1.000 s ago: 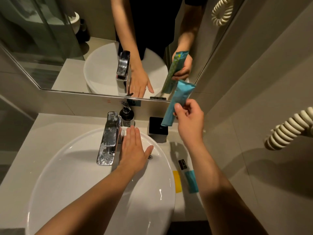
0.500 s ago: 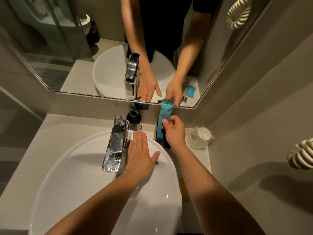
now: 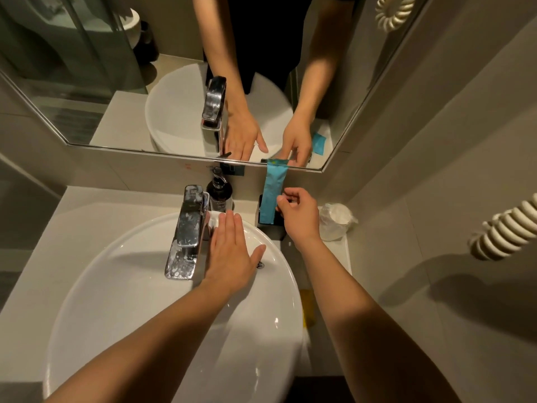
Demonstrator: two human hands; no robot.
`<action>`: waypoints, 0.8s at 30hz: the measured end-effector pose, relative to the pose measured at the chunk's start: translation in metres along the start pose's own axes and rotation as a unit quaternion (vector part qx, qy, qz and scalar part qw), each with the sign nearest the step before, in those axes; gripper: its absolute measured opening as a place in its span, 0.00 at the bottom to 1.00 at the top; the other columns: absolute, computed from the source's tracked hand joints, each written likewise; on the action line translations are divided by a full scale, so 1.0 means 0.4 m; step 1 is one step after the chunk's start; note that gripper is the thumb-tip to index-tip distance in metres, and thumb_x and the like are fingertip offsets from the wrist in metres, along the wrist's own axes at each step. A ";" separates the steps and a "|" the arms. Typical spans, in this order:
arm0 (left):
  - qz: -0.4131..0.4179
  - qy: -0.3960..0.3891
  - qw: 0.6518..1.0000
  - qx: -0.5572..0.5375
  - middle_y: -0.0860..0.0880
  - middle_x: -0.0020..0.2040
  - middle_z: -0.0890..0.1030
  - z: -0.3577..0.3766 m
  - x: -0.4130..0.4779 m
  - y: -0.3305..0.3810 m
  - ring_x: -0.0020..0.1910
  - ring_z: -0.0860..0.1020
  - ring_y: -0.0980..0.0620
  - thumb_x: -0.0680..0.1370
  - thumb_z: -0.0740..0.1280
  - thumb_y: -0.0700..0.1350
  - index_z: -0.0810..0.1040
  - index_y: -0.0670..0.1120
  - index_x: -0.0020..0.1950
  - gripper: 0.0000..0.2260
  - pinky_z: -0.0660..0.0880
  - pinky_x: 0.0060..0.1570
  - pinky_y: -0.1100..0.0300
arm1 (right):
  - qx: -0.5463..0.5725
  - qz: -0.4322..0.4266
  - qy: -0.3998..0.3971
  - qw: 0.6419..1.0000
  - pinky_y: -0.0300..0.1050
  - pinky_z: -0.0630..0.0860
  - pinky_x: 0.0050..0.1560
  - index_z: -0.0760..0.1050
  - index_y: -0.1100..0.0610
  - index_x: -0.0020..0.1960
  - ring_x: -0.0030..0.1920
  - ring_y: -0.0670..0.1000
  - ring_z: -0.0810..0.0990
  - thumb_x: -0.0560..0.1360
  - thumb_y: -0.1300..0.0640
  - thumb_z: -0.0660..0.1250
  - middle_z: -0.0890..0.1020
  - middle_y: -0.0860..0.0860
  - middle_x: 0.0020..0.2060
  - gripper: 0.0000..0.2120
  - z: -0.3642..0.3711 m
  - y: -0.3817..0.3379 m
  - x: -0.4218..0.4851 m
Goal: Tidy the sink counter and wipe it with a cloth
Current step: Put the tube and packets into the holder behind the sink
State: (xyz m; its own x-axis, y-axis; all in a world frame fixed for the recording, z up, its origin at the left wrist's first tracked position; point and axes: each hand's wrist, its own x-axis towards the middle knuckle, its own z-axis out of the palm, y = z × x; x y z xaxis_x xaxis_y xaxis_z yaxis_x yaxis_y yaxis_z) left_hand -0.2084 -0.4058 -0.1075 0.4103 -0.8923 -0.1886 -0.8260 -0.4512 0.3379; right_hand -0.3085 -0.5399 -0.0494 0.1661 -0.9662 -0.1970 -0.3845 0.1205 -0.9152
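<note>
A long teal packet [image 3: 272,193] stands upright in a black square holder [image 3: 268,228] at the back of the beige counter [image 3: 96,210]. My right hand [image 3: 299,216] is at the packet's right edge, fingers curled against it. My left hand [image 3: 232,251] lies flat, fingers together, on the back rim of the white basin [image 3: 139,286], covering a white cloth [image 3: 213,221] whose corner shows beside the chrome tap [image 3: 187,231].
A dark pump bottle [image 3: 219,191] stands behind the tap. A wrapped white cup [image 3: 337,221] sits in the right corner. A yellow item [image 3: 308,311] lies on the counter by my right forearm. The mirror [image 3: 174,82] and a coiled cord [image 3: 505,228] hang close by.
My right hand brought the teal packet down from in front of the mirror and set it upright into the black holder. The left hand stayed flat on the basin rim.
</note>
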 end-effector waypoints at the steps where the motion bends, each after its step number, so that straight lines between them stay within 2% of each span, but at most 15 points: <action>1: -0.001 -0.002 1.000 0.000 0.43 0.84 0.38 0.000 -0.001 0.000 0.83 0.37 0.44 0.82 0.51 0.68 0.38 0.42 0.83 0.42 0.42 0.81 0.46 | 0.003 -0.001 0.010 1.000 0.48 0.83 0.54 0.78 0.55 0.61 0.51 0.50 0.85 0.79 0.56 0.70 0.84 0.51 0.52 0.12 -0.018 0.005 -0.006; 4: 0.002 -0.005 1.000 0.001 0.42 0.84 0.40 -0.002 -0.002 -0.001 0.83 0.38 0.43 0.82 0.52 0.67 0.39 0.41 0.83 0.42 0.43 0.81 0.46 | 0.004 0.009 0.029 1.000 0.44 0.83 0.49 0.78 0.57 0.60 0.46 0.48 0.85 0.79 0.58 0.70 0.84 0.50 0.49 0.10 -0.081 0.025 -0.037; 7: 0.006 -0.001 1.000 0.011 0.41 0.84 0.41 -0.004 0.001 0.000 0.83 0.39 0.42 0.82 0.52 0.66 0.40 0.40 0.83 0.42 0.44 0.81 0.45 | -0.016 0.048 0.042 0.998 0.47 0.82 0.50 0.78 0.56 0.59 0.49 0.52 0.85 0.79 0.57 0.69 0.83 0.50 0.48 0.10 -0.145 0.082 -0.066; 11: 0.009 0.005 1.000 0.013 0.40 0.84 0.43 -0.003 0.000 -0.003 0.83 0.41 0.41 0.82 0.53 0.66 0.42 0.40 0.83 0.42 0.43 0.81 0.45 | -0.093 0.106 0.048 0.989 0.42 0.79 0.46 0.78 0.58 0.58 0.50 0.54 0.83 0.79 0.57 0.69 0.82 0.52 0.50 0.09 -0.208 0.174 -0.102; 16: 0.008 0.011 1.000 0.022 0.40 0.84 0.44 -0.004 0.003 -0.007 0.83 0.42 0.41 0.82 0.54 0.66 0.42 0.40 0.83 0.42 0.44 0.80 0.45 | -0.217 0.154 -0.004 0.964 0.44 0.73 0.53 0.75 0.61 0.63 0.57 0.57 0.80 0.79 0.57 0.71 0.81 0.57 0.58 0.15 -0.222 0.248 -0.139; 19: 0.005 0.010 1.000 0.028 0.40 0.84 0.43 -0.005 0.003 -0.008 0.83 0.41 0.41 0.82 0.53 0.67 0.42 0.40 0.83 0.42 0.44 0.80 0.45 | -0.276 0.150 -0.028 0.949 0.48 0.76 0.56 0.74 0.62 0.65 0.60 0.59 0.79 0.78 0.57 0.72 0.79 0.58 0.61 0.18 -0.202 0.265 -0.143; 24: 0.007 0.014 0.999 0.030 0.40 0.84 0.45 -0.009 0.007 -0.009 0.83 0.43 0.40 0.82 0.53 0.66 0.44 0.39 0.83 0.42 0.46 0.81 0.44 | -0.292 0.157 -0.038 0.943 0.50 0.78 0.52 0.73 0.62 0.60 0.54 0.58 0.80 0.77 0.60 0.72 0.79 0.57 0.53 0.14 -0.179 0.270 -0.136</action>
State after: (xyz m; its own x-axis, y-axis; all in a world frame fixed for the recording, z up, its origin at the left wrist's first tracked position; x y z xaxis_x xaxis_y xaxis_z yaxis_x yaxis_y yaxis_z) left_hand -0.2029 -0.4068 -0.1061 0.4083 -0.8990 -0.1586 -0.8533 -0.4375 0.2837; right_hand -0.4241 -0.4906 -0.1124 0.0156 -0.8820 -0.4710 -0.8560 0.2316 -0.4621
